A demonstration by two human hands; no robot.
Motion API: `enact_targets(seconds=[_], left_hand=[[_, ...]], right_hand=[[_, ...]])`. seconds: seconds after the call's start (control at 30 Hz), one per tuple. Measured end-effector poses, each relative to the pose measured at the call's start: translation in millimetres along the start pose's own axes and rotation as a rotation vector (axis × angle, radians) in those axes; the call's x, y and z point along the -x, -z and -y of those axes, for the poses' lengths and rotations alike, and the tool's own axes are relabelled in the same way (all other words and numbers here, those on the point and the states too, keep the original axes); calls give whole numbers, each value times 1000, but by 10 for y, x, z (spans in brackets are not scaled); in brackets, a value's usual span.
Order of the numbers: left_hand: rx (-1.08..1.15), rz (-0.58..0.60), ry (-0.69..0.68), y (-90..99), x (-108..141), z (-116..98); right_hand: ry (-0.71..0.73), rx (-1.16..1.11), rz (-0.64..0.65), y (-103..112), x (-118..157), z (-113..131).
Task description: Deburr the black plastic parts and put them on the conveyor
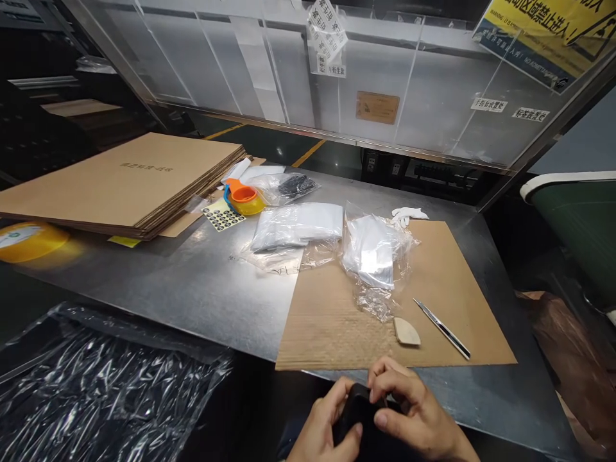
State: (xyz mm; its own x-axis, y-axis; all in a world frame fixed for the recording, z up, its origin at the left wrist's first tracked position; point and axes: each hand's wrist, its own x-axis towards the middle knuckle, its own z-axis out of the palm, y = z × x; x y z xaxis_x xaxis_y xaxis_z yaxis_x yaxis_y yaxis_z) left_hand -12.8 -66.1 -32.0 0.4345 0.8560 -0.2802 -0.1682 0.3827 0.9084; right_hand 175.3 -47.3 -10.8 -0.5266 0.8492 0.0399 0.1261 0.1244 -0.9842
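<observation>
Below the front edge of the table, my left hand [327, 423] grips a black object [356, 403] with rounded edges, its exact kind unclear. My right hand [416, 410] has its fingers bent over the top of the same object, thumb and fingertips pinched at its edge. Whatever lies between those fingertips is too small to make out. Just beyond my hands, a beige wedge-shaped piece [407, 332] rests on a cardboard sheet [332, 327]. To its right lies a slim silver and black knife-like tool [443, 328].
Clear plastic bags with white contents [373, 250] and a wrapped white stack [301, 224] lie mid-table. Further left are an orange tape dispenser [244, 196], a sticker sheet [224, 215], stacked cardboard [125, 183] and yellow tape [33, 240]. Black plastic film [106, 385] fills the lower left.
</observation>
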Motion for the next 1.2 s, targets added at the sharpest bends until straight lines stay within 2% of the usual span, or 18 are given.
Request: enact_targets(seconds=[0.13,0.2,0.27,0.33,0.4,0.47,0.5,0.57,0.63,0.73,0.83,0.93,1.0,1.1,1.2], left_hand=[[131,2,41,-26,-25,-34],[295,69,170,-23,-53,1],[495,165,360,-7,-90,53],[640,173,456,19,-129,87],[720,94,460,48,-165,81],[770,29,472,73,-198,42],[790,26,497,80,-212,17],[820,30,535,81,-235,-33],[850,0,540,66,-246,-70],[902,-58,513,43,-245,-103],[945,-92,470,57,-245,-127],[941,-134,411,91,-270,-170],[923,-201,347,99,-298,-213],[896,-312,236,79,-340,-282],[870,-376,145,48,-361,-336]], right_hand=[[-24,-31,-107,-78,9,-51],[-66,-43,-183,-104,15,-133],[-131,112,-311,-46,34,-263],[-207,394,-505,129,72,-433],[-276,633,-709,399,127,-622],[-330,774,-830,685,190,-801],[-353,830,-849,807,220,-880],[-386,909,-820,980,272,-1005],[-404,946,-759,1062,313,-1087],[-426,967,-723,1079,359,-1138],[-448,945,-735,996,392,-1084],[-447,854,-716,742,403,-858],[-413,693,-623,479,387,-607],[-335,428,-315,51,330,-196],[-327,326,-60,-284,261,52]])
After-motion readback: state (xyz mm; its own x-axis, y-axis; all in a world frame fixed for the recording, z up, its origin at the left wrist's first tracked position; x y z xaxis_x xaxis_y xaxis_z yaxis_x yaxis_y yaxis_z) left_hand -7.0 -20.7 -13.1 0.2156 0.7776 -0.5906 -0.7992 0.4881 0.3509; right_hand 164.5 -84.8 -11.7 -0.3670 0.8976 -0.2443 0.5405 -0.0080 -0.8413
